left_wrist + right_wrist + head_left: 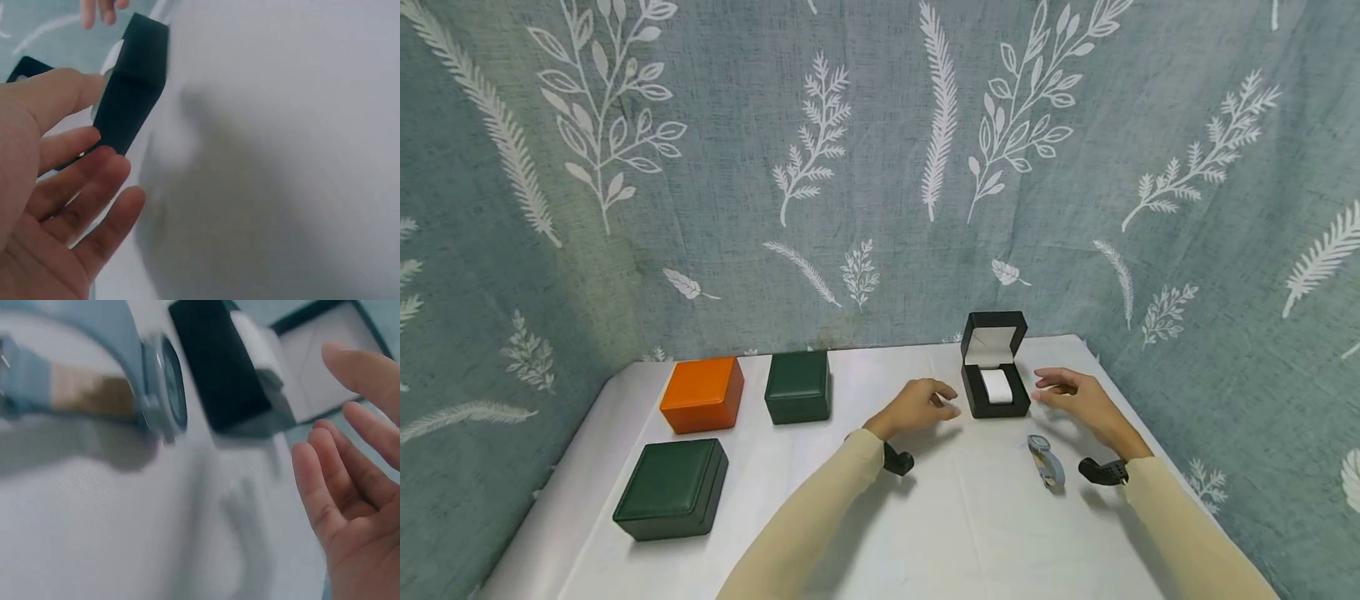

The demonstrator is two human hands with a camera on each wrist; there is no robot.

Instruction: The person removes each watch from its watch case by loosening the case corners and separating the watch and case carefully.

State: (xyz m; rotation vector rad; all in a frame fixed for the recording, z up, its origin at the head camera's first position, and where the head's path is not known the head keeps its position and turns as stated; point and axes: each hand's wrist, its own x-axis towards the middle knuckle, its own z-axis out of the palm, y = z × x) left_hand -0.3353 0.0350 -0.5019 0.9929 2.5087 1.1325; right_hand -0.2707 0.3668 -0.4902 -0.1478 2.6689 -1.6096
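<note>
A black watch box stands with its lid raised, a white cushion inside it. My left hand hovers to the left of the box, fingers loosely bent and holding nothing. On the other side, my right hand is near the box's right wall, also holding nothing. In both wrist views a small gap seems to separate fingers and box, though contact is hard to judge. A wristwatch with a light blue-grey strap lies on the table in front of the box; the right wrist view shows its strap looped.
An orange box, a small dark green box and a larger dark green box sit closed on the left of the white-covered table. A leaf-patterned curtain encloses the back and sides.
</note>
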